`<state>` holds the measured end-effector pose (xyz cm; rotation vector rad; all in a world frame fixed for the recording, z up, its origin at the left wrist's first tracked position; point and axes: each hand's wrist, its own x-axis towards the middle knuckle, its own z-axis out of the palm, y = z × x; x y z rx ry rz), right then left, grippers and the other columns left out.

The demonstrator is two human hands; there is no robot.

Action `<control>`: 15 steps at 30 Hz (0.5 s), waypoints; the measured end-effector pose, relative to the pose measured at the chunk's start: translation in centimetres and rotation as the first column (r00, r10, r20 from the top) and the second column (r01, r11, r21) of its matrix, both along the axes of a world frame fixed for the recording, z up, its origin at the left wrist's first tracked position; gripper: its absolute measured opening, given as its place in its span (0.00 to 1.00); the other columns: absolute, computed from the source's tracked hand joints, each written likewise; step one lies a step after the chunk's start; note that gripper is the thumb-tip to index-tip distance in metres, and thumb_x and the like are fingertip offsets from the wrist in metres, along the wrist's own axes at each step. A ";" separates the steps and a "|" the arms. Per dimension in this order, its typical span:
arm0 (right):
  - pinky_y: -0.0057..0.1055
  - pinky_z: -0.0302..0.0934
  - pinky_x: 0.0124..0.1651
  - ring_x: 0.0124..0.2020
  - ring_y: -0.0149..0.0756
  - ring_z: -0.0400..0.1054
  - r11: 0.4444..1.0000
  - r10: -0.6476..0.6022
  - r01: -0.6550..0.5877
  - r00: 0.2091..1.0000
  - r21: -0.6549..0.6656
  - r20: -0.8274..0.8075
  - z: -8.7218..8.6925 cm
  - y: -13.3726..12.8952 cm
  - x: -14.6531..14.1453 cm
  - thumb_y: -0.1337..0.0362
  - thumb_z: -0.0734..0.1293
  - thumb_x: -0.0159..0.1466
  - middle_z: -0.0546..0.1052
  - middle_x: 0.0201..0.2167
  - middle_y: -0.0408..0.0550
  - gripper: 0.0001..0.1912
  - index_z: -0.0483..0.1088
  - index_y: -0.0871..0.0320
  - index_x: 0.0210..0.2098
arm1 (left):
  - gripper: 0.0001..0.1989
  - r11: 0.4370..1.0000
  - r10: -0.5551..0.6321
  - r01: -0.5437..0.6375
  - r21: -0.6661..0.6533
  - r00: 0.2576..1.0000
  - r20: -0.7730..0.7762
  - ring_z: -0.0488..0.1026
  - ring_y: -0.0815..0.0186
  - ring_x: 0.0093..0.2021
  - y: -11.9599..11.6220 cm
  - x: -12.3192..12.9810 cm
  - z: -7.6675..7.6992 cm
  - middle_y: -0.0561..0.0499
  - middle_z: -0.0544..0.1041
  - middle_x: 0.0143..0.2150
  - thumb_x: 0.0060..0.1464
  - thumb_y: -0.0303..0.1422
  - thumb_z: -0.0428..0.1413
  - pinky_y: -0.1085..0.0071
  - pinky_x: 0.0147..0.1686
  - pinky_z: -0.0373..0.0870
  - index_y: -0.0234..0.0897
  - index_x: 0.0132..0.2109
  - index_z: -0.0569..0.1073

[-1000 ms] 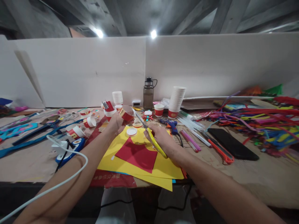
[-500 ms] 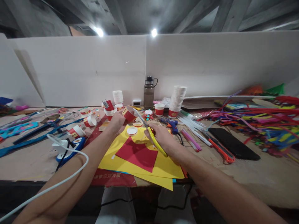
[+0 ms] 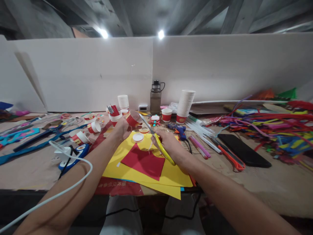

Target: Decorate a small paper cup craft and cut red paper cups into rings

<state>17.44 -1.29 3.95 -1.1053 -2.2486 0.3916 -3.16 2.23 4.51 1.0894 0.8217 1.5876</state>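
Note:
A red paper cup piece [image 3: 133, 119] is gripped by my left hand [image 3: 123, 129], held tilted above the yellow sheets. Yellow-handled scissors [image 3: 160, 146] are in my right hand [image 3: 167, 142], their blades pointing up and left close to the cup's right edge. Whether the blades touch the cup is hard to tell. Beneath both hands lie yellow paper sheets [image 3: 171, 174] with a red paper piece [image 3: 144, 161] on top. A small white disc [image 3: 138, 137] rests near the top of the yellow paper.
Behind stand a bottle [image 3: 156, 99], a tall cup stack [image 3: 186, 104] and a cup of red pens [image 3: 115, 118]. To the right are a blue glue gun [image 3: 181, 132], markers [image 3: 199, 147], a black phone [image 3: 243, 150] and colourful strips [image 3: 276, 124]. Cut cups [image 3: 94, 126] lie left.
The cup piece in my left hand has shifted slightly left and turned. A thin white scrap now shows below the scissors. My right hand has hardly moved.

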 end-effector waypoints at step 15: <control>0.25 0.52 0.29 0.28 0.32 0.65 0.999 -0.033 0.034 0.999 -0.019 0.012 -0.2 -0.1 0.0 0.59 0.59 0.63 0.76 0.31 0.49 0.15 0.72 0.59 0.42 | 0.13 0.999 -0.006 0.008 -0.047 0.999 0.035 0.75 0.66 0.29 -0.6 0.8 0.5 0.51 0.75 0.25 0.37 0.29 0.64 0.73 0.28 0.74 0.31 0.32 0.71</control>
